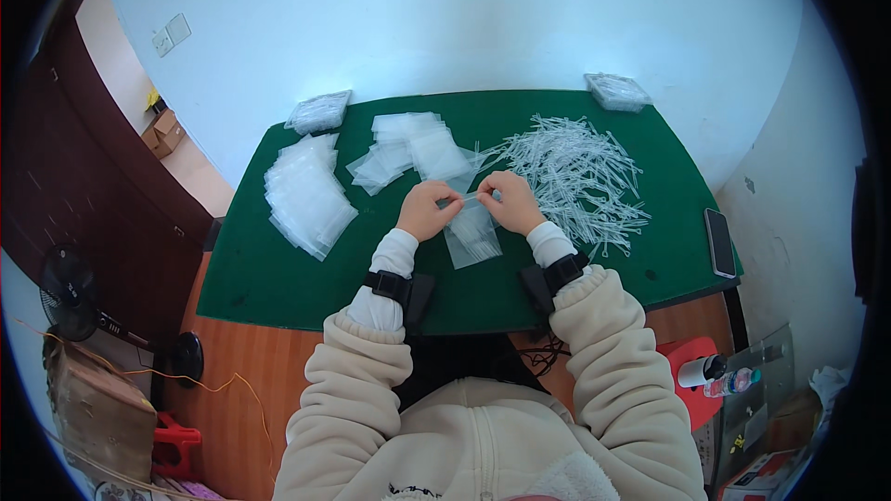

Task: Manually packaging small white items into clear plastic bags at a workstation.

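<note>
A clear plastic zip bag (473,234) with several thin clear sticks inside lies at the near middle of the green table. My left hand (431,210) pinches the bag's upper left edge. Opposite it, my right hand (510,203) pinches the upper right edge, fingers closed. Just beyond my hands lies a loose stack of flat clear bags (408,147). To the right spreads a large heap of thin clear plastic sticks with small looped ends (575,176). A fanned row of clear bags (309,193) rests on the left.
Wrapped clear packs stand at the far left corner (319,111) and far right corner (617,91) of the green table (269,292). A phone (719,242) lies at its right edge. On the right, a red stool (685,388) bears bottles; a black fan (70,292) stands left.
</note>
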The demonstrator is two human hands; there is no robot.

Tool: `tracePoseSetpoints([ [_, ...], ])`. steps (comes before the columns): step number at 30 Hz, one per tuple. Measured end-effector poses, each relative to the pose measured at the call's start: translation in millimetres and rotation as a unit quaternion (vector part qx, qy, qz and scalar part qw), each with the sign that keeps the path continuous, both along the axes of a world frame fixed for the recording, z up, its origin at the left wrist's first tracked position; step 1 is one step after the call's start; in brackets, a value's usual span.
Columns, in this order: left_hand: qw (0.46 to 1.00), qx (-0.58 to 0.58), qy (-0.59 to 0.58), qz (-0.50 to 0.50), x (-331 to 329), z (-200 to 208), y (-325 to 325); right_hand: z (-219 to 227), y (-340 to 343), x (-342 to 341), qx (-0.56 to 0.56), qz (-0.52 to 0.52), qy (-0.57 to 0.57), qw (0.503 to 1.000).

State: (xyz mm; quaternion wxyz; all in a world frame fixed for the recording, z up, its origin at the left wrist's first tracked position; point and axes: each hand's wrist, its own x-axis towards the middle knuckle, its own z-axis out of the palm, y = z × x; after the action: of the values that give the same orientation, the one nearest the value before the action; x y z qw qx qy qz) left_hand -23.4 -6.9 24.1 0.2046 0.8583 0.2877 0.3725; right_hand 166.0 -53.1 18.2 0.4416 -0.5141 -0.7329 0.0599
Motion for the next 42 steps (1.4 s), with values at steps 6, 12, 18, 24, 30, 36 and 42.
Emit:
tracePoseSetpoints([
  [6,1.0,-0.004,-0.013,-0.003,-4,-2,4,-2,4,6,-0.001,-0.009,0.013,1.0],
  [12,0.999,-0.026,-0.014,0.023,-9,0,6,-1,4,10,-0.009,-0.021,0.026,0.999],
  [18,0.998,-0.044,-0.018,0.031,-10,-2,7,-1,4,12,-0.004,-0.028,0.031,0.999],
  [24,0.999,0.002,-0.004,0.039,-5,-7,5,1,2,3,0.096,-0.025,0.043,0.994],
  [30,0.999,0.034,0.018,-0.005,3,-4,-2,-3,1,-6,0.08,0.045,-0.096,0.991],
  [36,0.999,0.05,0.01,-0.01,4,-4,-3,-4,0,-6,0.062,0.032,-0.109,0.992],
  [42,0.999,0.03,0.016,0.01,0,-2,-1,-5,3,2,0.042,0.006,-0.11,0.993],
])
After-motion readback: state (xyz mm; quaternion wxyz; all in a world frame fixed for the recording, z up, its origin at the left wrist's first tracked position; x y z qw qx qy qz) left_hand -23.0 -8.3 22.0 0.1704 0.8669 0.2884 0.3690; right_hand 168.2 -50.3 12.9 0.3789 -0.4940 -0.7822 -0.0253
